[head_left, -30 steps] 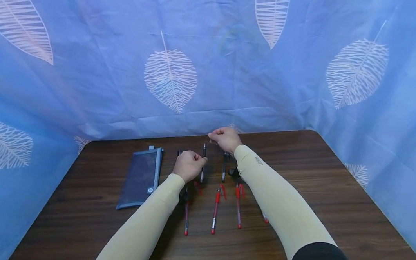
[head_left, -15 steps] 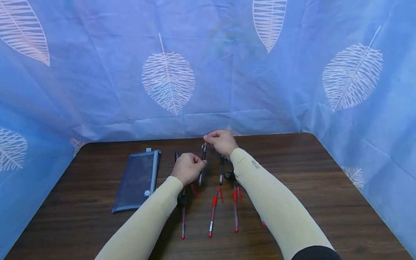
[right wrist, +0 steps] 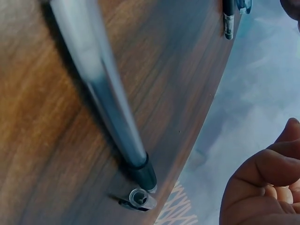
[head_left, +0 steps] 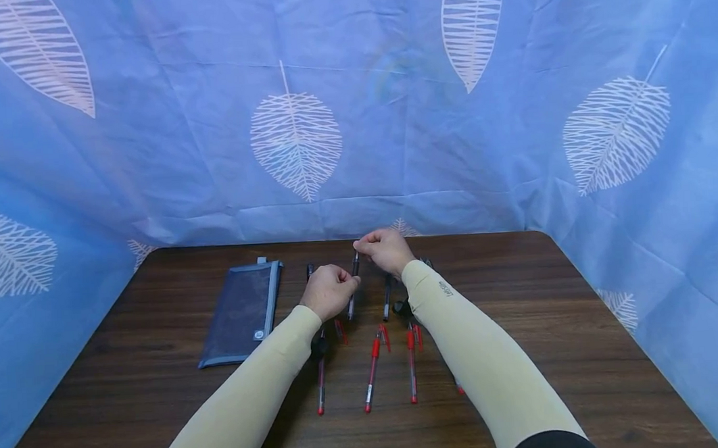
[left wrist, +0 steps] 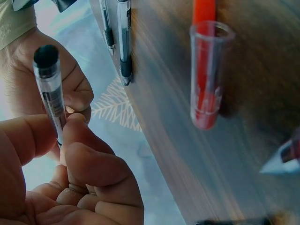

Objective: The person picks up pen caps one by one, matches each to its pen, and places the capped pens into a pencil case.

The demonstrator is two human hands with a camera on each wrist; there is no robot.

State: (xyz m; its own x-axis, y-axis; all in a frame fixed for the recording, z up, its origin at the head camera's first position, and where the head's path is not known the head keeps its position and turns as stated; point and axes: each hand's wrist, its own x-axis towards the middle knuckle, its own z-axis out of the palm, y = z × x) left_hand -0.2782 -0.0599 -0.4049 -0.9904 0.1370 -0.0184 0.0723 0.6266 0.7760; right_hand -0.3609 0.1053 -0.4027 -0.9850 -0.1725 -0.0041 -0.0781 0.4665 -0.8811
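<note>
My left hand point(head_left: 328, 292) pinches the barrel of a black pen point(head_left: 351, 308) between thumb and forefinger, its point towards the far edge. In the left wrist view the pen's black end plug point(left wrist: 46, 56) and clear barrel stick up from the fingers. At the other end, my right hand point(head_left: 387, 251) pinches a small pen cap at the point; the fingers mostly hide it. Another uncapped black pen point(head_left: 387, 304) lies just right of the held one, partly behind the right hand. A clear cap point(right wrist: 140, 199) lies beside a black pen's tip point(right wrist: 145, 178) in the right wrist view.
Nearer me lie several uncapped red pens point(head_left: 372, 379), with red-clipped caps point(head_left: 384, 336) beside their points. A blue mesh zip pouch point(head_left: 237, 315) lies at the left. Another black pen point(head_left: 309, 272) shows behind the left hand. A blue leaf-patterned curtain point(head_left: 367, 149) hangs behind the table point(head_left: 554, 349).
My right hand has come left and slightly down, bringing the small cap from beside the pen to its point. The left hand has kept its grip on the pen.
</note>
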